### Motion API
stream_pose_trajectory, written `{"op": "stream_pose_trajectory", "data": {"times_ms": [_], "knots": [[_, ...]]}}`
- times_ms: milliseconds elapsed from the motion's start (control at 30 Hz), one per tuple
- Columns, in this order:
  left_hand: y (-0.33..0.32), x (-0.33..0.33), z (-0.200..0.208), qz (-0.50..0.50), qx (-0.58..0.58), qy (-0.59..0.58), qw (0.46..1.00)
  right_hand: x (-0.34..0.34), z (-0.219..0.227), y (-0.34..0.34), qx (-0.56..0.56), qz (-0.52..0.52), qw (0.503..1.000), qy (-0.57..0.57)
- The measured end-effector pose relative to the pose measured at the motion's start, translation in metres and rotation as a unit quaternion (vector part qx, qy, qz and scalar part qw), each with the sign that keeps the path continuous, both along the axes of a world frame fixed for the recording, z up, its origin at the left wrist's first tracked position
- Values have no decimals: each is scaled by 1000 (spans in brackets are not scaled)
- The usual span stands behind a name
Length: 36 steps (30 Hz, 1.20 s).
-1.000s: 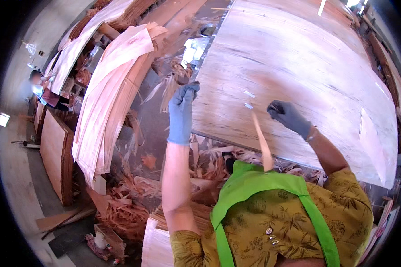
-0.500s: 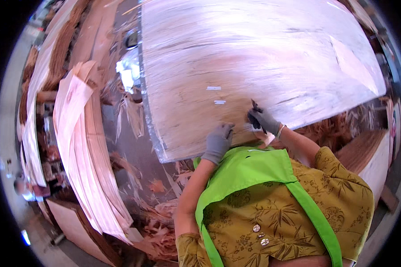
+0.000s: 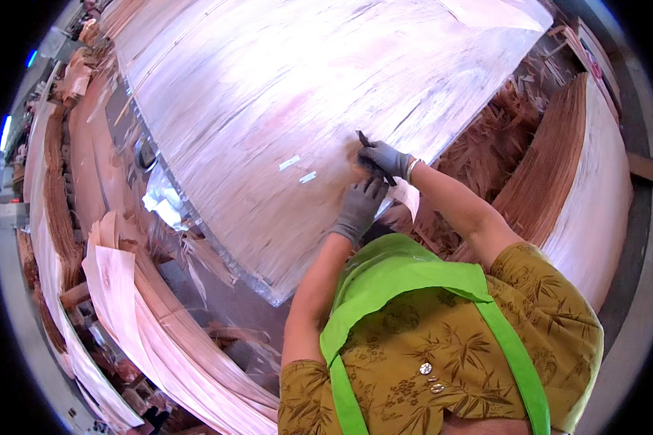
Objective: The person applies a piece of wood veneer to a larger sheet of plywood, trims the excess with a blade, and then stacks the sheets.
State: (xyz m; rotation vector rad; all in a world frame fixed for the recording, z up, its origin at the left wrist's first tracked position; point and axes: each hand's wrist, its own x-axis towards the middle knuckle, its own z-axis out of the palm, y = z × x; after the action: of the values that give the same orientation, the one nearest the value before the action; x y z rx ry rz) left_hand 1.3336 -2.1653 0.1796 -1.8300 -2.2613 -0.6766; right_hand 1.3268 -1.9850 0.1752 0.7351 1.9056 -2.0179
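A large pale sheet of wood veneer (image 3: 254,145) lies across the work table, with two small white strips of tape (image 3: 289,163) on it. My right hand (image 3: 388,158), in a grey glove, is closed round a slim dark knife (image 3: 364,139) whose pointed end shows past the fingers. Just below it, my left hand (image 3: 361,206), also gloved, rests near the sheet's close edge with its fingers stretched out. Their tips almost meet the right hand, and no object shows in them. A loose pale veneer scrap (image 3: 406,197) juts out beside the hands.
Long veneer strips (image 3: 167,326) are heaped at the left. Stacked veneer (image 3: 559,167) stands at the right, next to brown shreds (image 3: 486,138). Crumpled clear plastic (image 3: 165,199) lies by the sheet's left edge, and a thin stick (image 3: 174,51) rests on the far left part.
My view has turned, so the sheet appears rotated and further left. My hands have come closer together, the left fingers now more stretched. The knife stays in my right hand.
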Motion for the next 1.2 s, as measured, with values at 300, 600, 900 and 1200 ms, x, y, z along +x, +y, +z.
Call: {"op": "stream_pose_trajectory", "data": {"times_ms": [300,600,900,1200], "knots": [[22,6,-1,69,-103,7,992,109,33,55,-55,-285,953,90],[32,-1,37,67,21,1,997,197,-47,-3,94,-411,907,22],[-21,-3,116,-7,75,48,996,161,4,-42,-13,-138,971,192],[-135,41,69,40,254,-878,405,163,10,-93,105,-20,976,188]]}}
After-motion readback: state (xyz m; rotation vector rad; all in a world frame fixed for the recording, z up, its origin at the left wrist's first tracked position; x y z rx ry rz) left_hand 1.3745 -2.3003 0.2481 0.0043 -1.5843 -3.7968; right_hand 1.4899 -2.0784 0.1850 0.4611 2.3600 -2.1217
